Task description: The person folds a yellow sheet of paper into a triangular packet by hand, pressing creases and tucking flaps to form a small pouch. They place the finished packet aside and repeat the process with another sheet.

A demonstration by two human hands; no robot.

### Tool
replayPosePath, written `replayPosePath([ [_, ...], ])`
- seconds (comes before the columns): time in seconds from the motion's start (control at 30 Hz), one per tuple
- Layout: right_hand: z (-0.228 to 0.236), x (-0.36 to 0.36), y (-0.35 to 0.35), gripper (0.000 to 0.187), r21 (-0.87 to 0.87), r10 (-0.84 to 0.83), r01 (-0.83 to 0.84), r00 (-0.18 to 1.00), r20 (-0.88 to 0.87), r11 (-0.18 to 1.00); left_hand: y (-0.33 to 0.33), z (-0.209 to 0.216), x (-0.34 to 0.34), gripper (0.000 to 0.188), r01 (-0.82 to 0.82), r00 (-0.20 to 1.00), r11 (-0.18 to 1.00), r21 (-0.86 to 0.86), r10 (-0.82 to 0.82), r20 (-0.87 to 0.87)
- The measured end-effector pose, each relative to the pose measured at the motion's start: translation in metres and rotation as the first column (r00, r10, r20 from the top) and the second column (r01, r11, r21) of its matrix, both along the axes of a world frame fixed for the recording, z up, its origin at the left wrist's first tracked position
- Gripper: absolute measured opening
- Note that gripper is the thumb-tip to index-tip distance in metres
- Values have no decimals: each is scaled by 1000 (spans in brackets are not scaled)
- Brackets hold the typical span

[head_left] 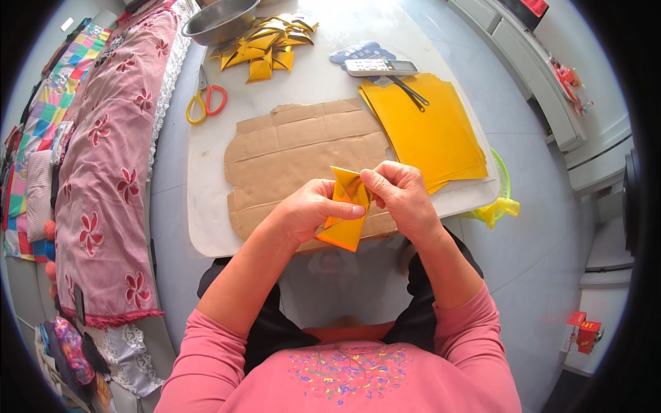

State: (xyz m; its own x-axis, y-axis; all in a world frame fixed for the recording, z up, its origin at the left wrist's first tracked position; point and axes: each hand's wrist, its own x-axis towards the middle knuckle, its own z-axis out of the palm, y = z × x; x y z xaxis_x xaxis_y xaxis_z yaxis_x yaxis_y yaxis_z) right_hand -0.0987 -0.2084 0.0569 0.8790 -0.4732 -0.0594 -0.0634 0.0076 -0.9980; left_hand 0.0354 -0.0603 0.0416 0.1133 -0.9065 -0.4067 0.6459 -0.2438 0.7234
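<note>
Between my two hands is a folded piece of shiny gold paper (350,230), held up over the near edge of a flat cardboard sheet (296,148). My left hand (313,206) grips its left side, thumb laid across the front. At the upper right corner, my right hand (399,189) pinches the paper between thumb and fingers. A stack of flat gold paper sheets (423,127) lies to the right of the cardboard. Several folded gold paper pieces (261,48) are heaped at the far left of the table.
Scissors (205,100) with red and yellow handles lie left on the white table (206,227). Beside the heap stands a metal bowl (220,24). A white remote control (381,67) and a black slender tool (410,93) rest by the sheets. A green basket (506,175) is below the table's right edge.
</note>
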Motion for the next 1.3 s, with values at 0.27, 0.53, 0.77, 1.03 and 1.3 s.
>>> replayPosePath([
  [0.27, 1, 3, -2, 31, 23, 9, -9, 1000, -26, 1000, 0, 2, -1, 35, -42, 999, 999, 23, 42, 1],
  [0.53, -3, 2, -1, 31, -5, 17, -17, 1000, 10, 1000, 1, 0, -1, 33, -30, 999, 999, -17, 31, 44],
  [0.77, -4, 2, 3, 25, 154, 68, -65, 998, -14, 986, 1, 7, -2, 28, 71, 990, 997, 44, -76, 115],
  [1.03, -1, 4, 4, 24, 209, 114, -105, 993, -33, 972, 2, 7, -3, 28, 80, 989, 994, 77, -88, 119],
  [1.3, -7, 2, 3, 23, 227, 137, -137, 990, 16, 964, 1, 10, -6, 27, 149, 981, 984, 95, -159, 108],
])
